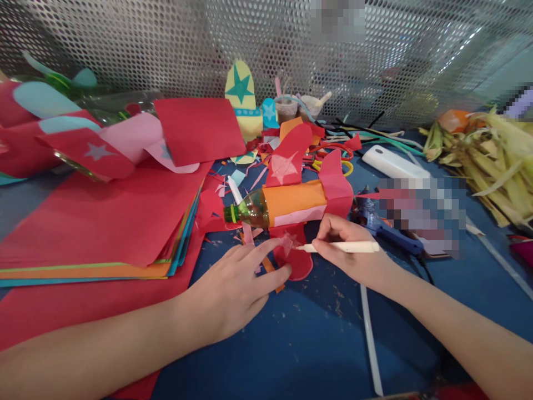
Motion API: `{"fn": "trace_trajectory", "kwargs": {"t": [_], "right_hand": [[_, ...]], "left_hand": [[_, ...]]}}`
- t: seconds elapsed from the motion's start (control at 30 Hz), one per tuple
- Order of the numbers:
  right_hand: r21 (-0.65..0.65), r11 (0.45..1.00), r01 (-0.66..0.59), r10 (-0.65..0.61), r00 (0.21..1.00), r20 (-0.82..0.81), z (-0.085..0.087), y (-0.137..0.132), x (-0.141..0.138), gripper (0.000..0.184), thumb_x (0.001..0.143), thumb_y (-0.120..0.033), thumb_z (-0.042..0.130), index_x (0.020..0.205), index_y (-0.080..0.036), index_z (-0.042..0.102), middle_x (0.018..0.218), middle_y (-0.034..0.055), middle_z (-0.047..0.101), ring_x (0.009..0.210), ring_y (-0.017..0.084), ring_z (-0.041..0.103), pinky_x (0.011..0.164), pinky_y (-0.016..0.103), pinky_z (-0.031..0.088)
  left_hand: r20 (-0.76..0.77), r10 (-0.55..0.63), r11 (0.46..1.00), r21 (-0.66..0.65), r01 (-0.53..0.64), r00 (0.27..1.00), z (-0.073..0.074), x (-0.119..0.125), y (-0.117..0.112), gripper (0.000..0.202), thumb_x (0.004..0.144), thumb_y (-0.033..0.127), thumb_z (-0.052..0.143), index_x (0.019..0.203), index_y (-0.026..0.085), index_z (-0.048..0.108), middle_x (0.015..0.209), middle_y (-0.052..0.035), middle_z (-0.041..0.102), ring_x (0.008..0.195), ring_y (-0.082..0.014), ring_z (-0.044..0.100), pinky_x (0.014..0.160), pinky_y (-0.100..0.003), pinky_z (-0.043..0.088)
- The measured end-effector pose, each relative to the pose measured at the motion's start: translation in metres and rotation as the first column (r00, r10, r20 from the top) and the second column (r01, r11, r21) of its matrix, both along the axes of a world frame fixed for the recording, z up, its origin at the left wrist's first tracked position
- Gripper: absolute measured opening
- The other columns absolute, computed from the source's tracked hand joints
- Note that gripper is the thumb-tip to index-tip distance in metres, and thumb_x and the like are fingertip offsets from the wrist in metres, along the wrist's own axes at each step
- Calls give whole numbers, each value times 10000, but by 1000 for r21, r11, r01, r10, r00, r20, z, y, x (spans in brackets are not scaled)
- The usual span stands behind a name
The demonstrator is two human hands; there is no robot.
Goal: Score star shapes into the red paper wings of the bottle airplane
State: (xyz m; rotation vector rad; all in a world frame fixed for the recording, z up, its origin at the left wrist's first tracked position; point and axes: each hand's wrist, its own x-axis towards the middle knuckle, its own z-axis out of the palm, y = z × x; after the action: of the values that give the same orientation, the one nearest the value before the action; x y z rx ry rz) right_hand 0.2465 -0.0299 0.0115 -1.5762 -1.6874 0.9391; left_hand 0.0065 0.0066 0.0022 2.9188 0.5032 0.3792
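Note:
A green plastic bottle lies on its side, cap to the left, wrapped in orange paper with a pink strip. Red paper wings stick out from it; the far wing carries a pale star. My right hand grips a white marker pen, its tip at the pink star on the near red wing. My left hand lies with fingers spread, its fingertips resting on that same wing at the star's left side. A red paper tail is at the bottle's right end.
Stacked coloured paper covers the left side, with finished-looking paper-and-bottle pieces behind. Paper scraps and yellow-handled scissors lie beyond the bottle. A blue glue gun, a white device and dry husks are at right.

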Motion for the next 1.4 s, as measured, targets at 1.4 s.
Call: {"fn": "trace_trajectory", "kwargs": {"t": [1.4], "right_hand": [[23,998,50,-50,999,-9,-1,1,0,202,824,-258,547,692,-216,400,585,-66,428,493,88,357,456,231,264]], "left_hand": [[-18,4,1000,-16,-5,1000,0,0,1,417,850,74,391,1203,236,542,1377,-147,387,1079,-281,516,861,-482,481]]}}
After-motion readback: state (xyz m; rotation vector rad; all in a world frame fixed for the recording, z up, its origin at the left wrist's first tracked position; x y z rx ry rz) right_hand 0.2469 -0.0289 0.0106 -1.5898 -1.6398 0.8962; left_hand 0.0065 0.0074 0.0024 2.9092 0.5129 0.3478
